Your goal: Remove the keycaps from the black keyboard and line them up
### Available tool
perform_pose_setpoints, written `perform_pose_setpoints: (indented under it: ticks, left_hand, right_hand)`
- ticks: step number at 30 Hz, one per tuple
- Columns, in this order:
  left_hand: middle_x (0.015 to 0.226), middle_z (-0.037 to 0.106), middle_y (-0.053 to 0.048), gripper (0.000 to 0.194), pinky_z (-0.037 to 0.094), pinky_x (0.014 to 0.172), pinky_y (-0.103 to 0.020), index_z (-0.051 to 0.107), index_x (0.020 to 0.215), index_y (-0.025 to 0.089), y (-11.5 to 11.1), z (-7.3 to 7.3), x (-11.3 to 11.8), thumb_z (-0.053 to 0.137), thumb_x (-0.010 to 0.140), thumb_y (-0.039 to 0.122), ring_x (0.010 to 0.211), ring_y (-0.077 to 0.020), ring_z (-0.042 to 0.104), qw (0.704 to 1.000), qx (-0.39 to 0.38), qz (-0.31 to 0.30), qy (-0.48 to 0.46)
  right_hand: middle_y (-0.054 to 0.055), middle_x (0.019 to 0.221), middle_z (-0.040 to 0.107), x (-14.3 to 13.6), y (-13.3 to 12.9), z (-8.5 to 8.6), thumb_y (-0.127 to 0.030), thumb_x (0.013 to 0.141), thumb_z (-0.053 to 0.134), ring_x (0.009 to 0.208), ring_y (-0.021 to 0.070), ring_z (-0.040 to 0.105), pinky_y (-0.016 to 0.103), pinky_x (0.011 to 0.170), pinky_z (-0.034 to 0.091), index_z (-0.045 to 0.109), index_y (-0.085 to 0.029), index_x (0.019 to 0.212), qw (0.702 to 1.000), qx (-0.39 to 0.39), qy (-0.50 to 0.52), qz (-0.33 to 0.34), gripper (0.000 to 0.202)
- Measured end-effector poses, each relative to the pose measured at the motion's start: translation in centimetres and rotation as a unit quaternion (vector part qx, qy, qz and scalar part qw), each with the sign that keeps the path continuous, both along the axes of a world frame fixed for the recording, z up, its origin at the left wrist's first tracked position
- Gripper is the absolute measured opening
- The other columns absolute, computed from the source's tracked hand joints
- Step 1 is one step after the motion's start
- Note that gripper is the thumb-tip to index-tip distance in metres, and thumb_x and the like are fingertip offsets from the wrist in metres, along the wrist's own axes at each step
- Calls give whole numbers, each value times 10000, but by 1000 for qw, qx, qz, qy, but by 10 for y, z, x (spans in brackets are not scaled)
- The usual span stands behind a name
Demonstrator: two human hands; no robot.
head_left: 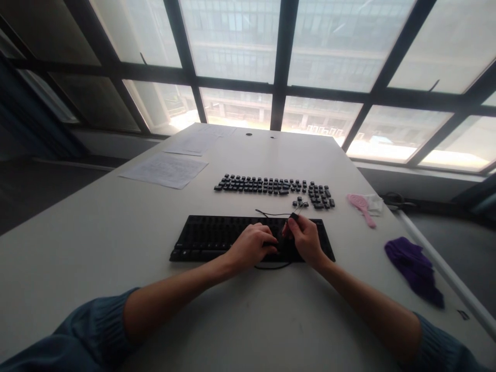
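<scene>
A black keyboard lies in front of me on the white table, its right part with the keys off and partly hidden by my hands. My right hand is closed over that part on a keycap puller, whose thin wire loops point up and away. My left hand rests low over the keyboard's middle right, thumb and fingers pinched together; what they hold, if anything, is too dark to make out. Behind the keyboard, loose black keycaps lie laid out in rows.
Papers lie at the back left of the table. On the right are a pink hairbrush over a white tissue and a purple cloth. A black cable curls beside the keyboard. Windows stand beyond.
</scene>
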State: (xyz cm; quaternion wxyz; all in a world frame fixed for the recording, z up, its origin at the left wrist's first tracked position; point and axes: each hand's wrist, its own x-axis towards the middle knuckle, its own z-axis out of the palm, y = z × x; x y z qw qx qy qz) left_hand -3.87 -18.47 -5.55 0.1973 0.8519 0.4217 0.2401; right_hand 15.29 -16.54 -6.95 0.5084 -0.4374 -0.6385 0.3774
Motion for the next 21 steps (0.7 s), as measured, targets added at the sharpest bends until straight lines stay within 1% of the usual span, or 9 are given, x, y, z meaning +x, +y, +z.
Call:
perform_pose_setpoints:
  ticks: [2, 5, 11, 17, 21]
  left_hand:
    - [916, 678, -49, 99, 474, 852, -334, 742, 938, 201, -4, -2, 2, 692, 855, 226, 906, -206, 583, 999, 26, -11, 17]
    - [976, 636, -74, 109, 486, 864, -338, 677, 988, 168, -10, -7, 4, 605, 909, 189, 956, -214, 551, 997, 56, -11, 48]
    - [1019, 581, -86, 106, 486, 885, -377, 597, 1028, 159, -15, -12, 6, 542, 939, 175, 1003, -236, 512, 992, 85, -11, 97]
    - [1040, 570, -81, 130, 484, 905, -380, 579, 1064, 172, -16, -14, 5, 531, 943, 173, 1030, -238, 505, 992, 89, -9, 93]
    - [1037, 585, -85, 139, 481, 905, -388, 594, 1061, 166, -15, -14, 4, 523, 942, 160, 1023, -236, 506, 995, 83, -5, 59]
  right_hand:
    - [34, 653, 635, 0, 0, 0, -410, 951, 524, 565, 152, 556, 272, 555, 444, 605, -180, 703, 1000, 3, 0, 2, 347]
    - [32, 653, 634, -1, 0, -1, -387, 953, 524, 579, 153, 565, 273, 576, 449, 607, -179, 705, 1000, 8, 3, 8, 334]
    - [28, 648, 635, -2, 0, 0, -377, 950, 531, 588, 154, 581, 275, 602, 459, 605, -177, 706, 1000, 9, 0, 9, 324]
    - [30, 647, 640, -1, 1, 0, -411, 949, 527, 585, 155, 587, 269, 584, 463, 592, -182, 711, 1000, -1, 7, 12, 337]
    - [35, 655, 652, 0, 2, -3, -426, 947, 529, 583, 158, 590, 271, 572, 462, 596, -184, 722, 1000, -2, 6, 10, 337]
